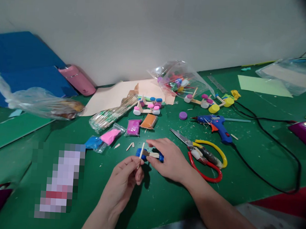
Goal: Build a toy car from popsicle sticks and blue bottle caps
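Between the thumb and fingers of my left hand (pixel 125 175) a short wooden stick (pixel 142 149) is pinched, standing nearly upright. My right hand (pixel 169 160) grips a small stick frame (pixel 154 155) with blue bottle caps (pixel 161 157) at its ends, low over the green table. Its fingers partly hide the frame. Just right of that hand lie scissors (pixel 202 153) with one yellow and one red handle. A blue hot glue gun (pixel 217 125) rests behind the scissors. Broken stick bits (pixel 129 146) lie beyond my left hand.
Several small cap-wheeled stick cars (pixel 146 109) stand at the back. Nearer are an orange clay packet (pixel 148 121), a purple clay packet (pixel 133 127) and a bag of skewers (pixel 114 114). A black cord (pixel 265 142) loops at right. A pink bottle (pixel 77 79) leans at back left.
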`<state>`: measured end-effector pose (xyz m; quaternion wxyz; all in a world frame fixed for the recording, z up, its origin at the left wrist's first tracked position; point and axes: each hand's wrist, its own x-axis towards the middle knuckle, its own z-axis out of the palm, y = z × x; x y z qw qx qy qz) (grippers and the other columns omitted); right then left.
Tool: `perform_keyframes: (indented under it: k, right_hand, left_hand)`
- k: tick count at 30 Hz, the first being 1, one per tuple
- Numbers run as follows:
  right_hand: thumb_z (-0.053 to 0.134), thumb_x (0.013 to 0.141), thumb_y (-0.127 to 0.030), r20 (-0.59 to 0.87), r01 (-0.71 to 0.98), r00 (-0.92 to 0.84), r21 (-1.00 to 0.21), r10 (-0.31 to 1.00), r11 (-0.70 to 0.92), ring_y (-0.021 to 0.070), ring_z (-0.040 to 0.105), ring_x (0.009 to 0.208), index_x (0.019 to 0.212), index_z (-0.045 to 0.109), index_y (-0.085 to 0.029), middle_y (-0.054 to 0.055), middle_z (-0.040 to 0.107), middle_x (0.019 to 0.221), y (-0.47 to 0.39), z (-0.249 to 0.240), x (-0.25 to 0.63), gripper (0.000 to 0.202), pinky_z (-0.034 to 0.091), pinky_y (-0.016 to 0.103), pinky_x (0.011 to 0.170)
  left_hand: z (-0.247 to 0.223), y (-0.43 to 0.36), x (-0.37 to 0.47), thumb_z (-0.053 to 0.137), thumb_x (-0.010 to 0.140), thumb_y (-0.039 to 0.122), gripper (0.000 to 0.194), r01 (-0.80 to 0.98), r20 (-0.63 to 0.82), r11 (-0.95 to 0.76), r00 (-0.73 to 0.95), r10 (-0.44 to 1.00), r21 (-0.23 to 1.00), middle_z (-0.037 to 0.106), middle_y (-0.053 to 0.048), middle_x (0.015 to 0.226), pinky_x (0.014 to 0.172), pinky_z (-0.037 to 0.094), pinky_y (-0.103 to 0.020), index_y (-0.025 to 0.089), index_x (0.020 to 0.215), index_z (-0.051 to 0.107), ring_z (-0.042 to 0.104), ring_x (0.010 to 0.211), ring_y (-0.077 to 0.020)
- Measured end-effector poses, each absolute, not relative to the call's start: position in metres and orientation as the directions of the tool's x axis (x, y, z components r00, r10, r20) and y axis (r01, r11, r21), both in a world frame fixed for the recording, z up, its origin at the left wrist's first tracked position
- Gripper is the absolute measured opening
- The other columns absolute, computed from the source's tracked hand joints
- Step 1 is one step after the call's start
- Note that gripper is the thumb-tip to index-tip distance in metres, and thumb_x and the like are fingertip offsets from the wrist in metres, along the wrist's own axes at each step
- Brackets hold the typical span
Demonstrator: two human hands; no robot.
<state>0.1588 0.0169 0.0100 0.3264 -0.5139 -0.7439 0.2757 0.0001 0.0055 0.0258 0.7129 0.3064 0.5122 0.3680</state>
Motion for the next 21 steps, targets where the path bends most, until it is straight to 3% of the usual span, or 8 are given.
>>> perform_keyframes:
  k: [21]
  right_hand:
    - [0.050, 0.081, -0.025, 0.212, 0.582, -0.234, -0.752, 0.949, 0.311, 0.0209, 0.050, 0.098, 0.115, 0.051, -0.017, 0.009, 0.060, 0.107, 0.0159, 0.0140, 0.1622, 0.035, 0.039, 0.035, 0.083]
  left_hand:
    - [0.0259, 0.0067, 0.0017, 0.054, 0.078, 0.025, 0.016, -0.228, -0.509, 0.545, 0.203, 0.837, 0.806, 0.047, 0.004, 0.040, 0.045, 0.029, -0.019, 0.013, 0.068, 0.058, 0.039, 0.041, -0.0073]
